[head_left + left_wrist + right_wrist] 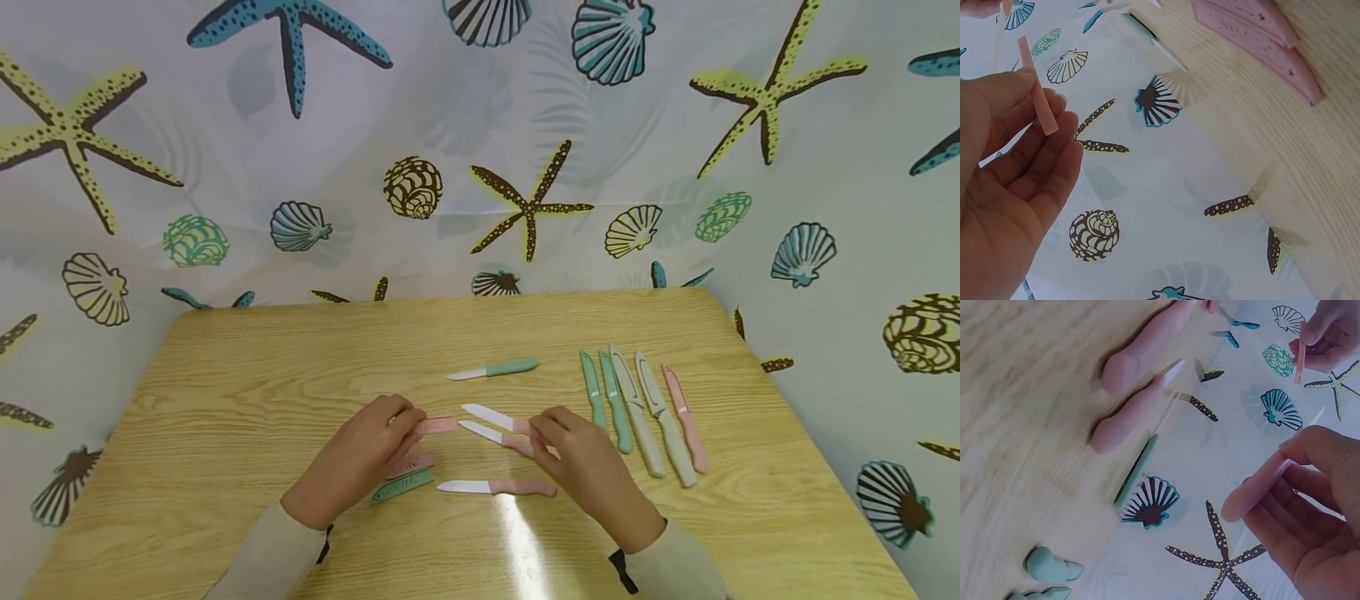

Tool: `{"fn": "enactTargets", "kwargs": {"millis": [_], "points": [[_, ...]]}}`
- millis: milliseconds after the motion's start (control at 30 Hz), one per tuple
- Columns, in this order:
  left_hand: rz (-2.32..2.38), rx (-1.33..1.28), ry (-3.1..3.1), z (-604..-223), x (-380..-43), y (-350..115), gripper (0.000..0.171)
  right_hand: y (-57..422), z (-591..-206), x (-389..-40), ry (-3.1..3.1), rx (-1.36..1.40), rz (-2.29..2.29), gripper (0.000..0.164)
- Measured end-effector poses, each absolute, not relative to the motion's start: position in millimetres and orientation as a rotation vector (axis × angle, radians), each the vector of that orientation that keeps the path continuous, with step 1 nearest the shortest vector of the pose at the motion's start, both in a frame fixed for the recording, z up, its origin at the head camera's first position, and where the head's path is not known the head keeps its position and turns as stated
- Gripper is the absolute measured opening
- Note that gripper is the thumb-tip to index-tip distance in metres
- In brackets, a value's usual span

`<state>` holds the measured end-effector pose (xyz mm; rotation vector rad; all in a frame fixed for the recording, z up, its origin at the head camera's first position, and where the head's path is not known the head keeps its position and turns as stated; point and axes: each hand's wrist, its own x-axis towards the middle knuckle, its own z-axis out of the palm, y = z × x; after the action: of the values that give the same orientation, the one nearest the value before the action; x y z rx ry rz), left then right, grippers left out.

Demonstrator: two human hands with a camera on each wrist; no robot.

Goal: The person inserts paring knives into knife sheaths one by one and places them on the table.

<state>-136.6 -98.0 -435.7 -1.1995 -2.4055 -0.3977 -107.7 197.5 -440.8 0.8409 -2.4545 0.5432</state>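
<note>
Left hand pinches flat pink plastic sheath; right hand, at three o'clock, light-looking white-bladed knife by safer pink handle.

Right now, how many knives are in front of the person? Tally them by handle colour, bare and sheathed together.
Pink-handled knives: 4 (3 bare, 1 sheathed)
Green-handled knives: 3 (1 bare, 2 sheathed)
Cream-handled knives: 2 (both sheathed)
Total: 9
</note>
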Motion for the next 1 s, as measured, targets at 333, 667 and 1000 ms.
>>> {"fn": "enactTargets", "kwargs": {"millis": [333, 667, 1000], "points": [[-0.426, -1.213, -2.382, -433, -135, -95, 0.018, 197, -441, -103, -2.51, 0.876, 0.478, 0.013], [-0.354, -1.266, -2.405, -434, -133, -96, 0.024, 194, -436, -100, -2.528, 0.931, 0.28, 0.014], [-0.352, -1.268, -2.388, -439, -132, -86, 0.025, 190, -437, -98, -2.514, 0.997, 0.169, 0.016]]}}
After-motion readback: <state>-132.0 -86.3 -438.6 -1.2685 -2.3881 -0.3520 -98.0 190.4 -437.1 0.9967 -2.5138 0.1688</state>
